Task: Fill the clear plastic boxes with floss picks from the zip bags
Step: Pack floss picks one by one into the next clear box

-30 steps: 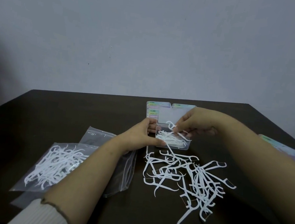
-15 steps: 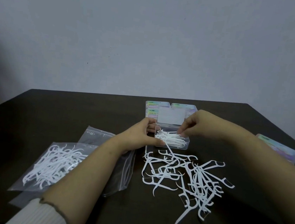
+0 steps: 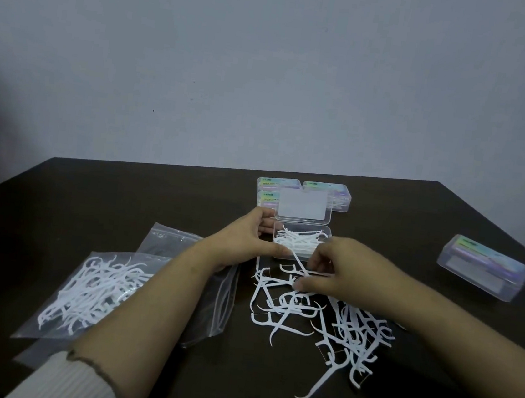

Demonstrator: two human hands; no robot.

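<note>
An open clear plastic box (image 3: 327, 230) sits mid-table with its lid (image 3: 303, 205) standing up behind it and several white floss picks inside. My left hand (image 3: 243, 241) grips the box's left side. My right hand (image 3: 335, 269) hovers just in front of the box, over the near edge of a loose pile of floss picks (image 3: 323, 317), fingers pinching at a pick. A zip bag (image 3: 90, 290) full of picks lies to the left, partly under my left forearm.
Closed filled boxes (image 3: 327, 191) stand stacked behind the open one. Another closed box (image 3: 482, 271) lies at the right of the dark table (image 3: 124, 196). An empty zip bag (image 3: 168, 237) lies under the full one. The table's front edge is close to me.
My right hand has drawn back from inside the open box toward me, down to the loose pile. My left hand has stayed on the box.
</note>
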